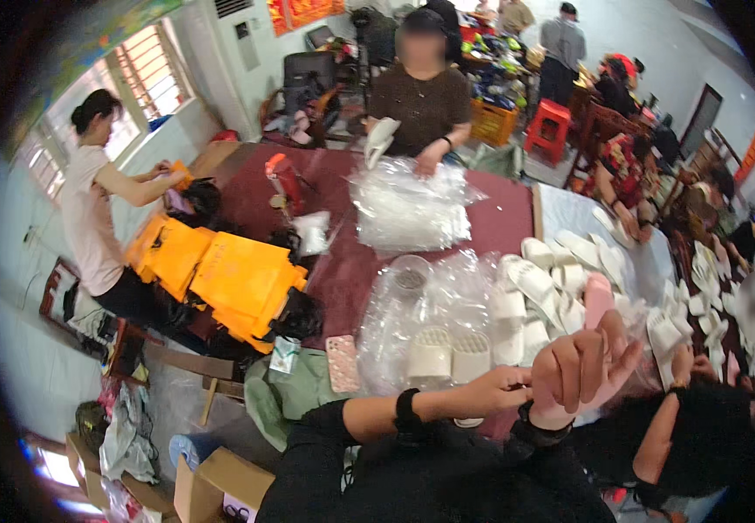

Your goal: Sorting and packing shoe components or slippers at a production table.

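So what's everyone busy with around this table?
The camera wearer's left hand and right hand are close together beside a pile of white slippers; whether they hold anything is unclear. Two more pale slippers lie by clear plastic on the maroon table. Across it, a person holds a white slipper near clear plastic bags. At the left, another person handles something orange by the orange bags.

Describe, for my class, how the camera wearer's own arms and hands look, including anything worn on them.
The left hand and right hand wear no gloves. On the left arm, a black sleeve leaves the forearm uncovered, and a black band circles it. Something dark also rings the right wrist; whether strap or cuff is unclear.
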Tool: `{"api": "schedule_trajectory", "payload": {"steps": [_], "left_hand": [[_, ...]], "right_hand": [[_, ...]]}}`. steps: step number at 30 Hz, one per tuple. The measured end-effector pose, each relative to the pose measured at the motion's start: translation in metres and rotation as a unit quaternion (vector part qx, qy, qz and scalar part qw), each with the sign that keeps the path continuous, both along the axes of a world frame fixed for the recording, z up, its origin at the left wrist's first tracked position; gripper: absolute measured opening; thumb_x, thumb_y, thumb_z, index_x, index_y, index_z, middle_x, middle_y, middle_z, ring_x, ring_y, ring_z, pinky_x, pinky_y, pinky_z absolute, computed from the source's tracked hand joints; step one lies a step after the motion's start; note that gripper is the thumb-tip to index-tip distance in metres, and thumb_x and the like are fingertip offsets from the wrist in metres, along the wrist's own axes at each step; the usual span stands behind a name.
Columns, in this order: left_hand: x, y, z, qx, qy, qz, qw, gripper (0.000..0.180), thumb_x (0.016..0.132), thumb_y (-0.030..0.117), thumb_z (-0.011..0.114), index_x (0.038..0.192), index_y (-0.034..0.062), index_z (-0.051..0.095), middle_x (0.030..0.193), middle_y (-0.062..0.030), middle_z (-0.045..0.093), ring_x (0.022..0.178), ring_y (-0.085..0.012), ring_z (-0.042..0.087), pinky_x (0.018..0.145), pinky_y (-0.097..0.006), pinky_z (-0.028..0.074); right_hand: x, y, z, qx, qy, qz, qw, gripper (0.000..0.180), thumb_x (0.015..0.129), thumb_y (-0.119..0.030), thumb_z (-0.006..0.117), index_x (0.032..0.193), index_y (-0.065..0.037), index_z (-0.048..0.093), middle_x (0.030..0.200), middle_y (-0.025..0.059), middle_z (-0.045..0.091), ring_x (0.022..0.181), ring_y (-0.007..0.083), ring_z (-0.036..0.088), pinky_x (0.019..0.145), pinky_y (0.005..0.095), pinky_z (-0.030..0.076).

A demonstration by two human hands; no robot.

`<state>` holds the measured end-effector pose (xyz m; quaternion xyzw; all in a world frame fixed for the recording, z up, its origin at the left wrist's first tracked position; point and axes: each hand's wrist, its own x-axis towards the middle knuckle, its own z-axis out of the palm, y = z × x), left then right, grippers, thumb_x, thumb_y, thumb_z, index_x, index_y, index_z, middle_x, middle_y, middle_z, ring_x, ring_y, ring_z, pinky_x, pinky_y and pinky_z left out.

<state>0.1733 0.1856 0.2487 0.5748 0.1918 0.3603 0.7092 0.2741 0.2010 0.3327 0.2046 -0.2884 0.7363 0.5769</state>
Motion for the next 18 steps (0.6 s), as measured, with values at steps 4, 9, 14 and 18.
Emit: {"api": "schedule_trajectory", "payload": {"steps": [4, 9, 14, 18], "left_hand": [[-0.024, 0.01, -0.002, 0.03, 0.073, 0.054, 0.995, 0.026, 0.088, 0.013, 0.047, 0.11, -0.0006, 0.052, 0.105, -0.0061, 0.058, 0.097, -0.0121, 0.052, 0.085, -0.026, 0.04], [-0.082, 0.049, 0.026, -0.103, -0.288, 0.353, 0.884, 0.023, 0.091, 0.021, 0.044, 0.103, 0.0071, 0.058, 0.091, -0.0055, 0.053, 0.083, -0.0157, 0.05, 0.077, -0.03, 0.04], [-0.08, 0.024, 0.026, -0.15, -0.43, 0.19, 0.87, 0.034, 0.093, 0.037, 0.036, 0.099, 0.0098, 0.056, 0.075, -0.0041, 0.045, 0.072, -0.018, 0.043, 0.072, -0.032, 0.035], [-0.087, 0.008, 0.032, -0.073, -0.45, 0.149, 0.877, 0.038, 0.092, 0.043, 0.036, 0.092, 0.0089, 0.053, 0.078, -0.0048, 0.052, 0.074, -0.0178, 0.047, 0.071, -0.033, 0.035]], "right_hand": [[-0.012, -0.006, -0.022, -0.132, -0.163, -0.114, 0.971, 0.031, 0.089, -0.032, 0.045, 0.091, -0.001, 0.046, 0.054, 0.0121, 0.051, 0.038, 0.018, 0.046, 0.036, 0.0296, 0.037], [-0.009, 0.026, -0.114, 0.272, -0.523, -0.495, 0.638, 0.01, 0.082, -0.009, 0.054, 0.083, -0.002, 0.059, 0.067, 0.0056, 0.059, 0.056, 0.0132, 0.052, 0.051, 0.0256, 0.041], [-0.062, 0.012, -0.161, 0.112, -0.624, 0.179, 0.752, 0.039, 0.091, -0.024, 0.049, 0.121, 0.001, 0.045, 0.116, 0.0076, 0.053, 0.111, 0.0137, 0.044, 0.095, 0.0283, 0.034], [-0.077, 0.004, -0.159, 0.17, -0.538, 0.187, 0.804, 0.045, 0.091, -0.027, 0.048, 0.124, 0.003, 0.043, 0.124, 0.0086, 0.049, 0.113, 0.014, 0.042, 0.097, 0.0283, 0.032]]}}
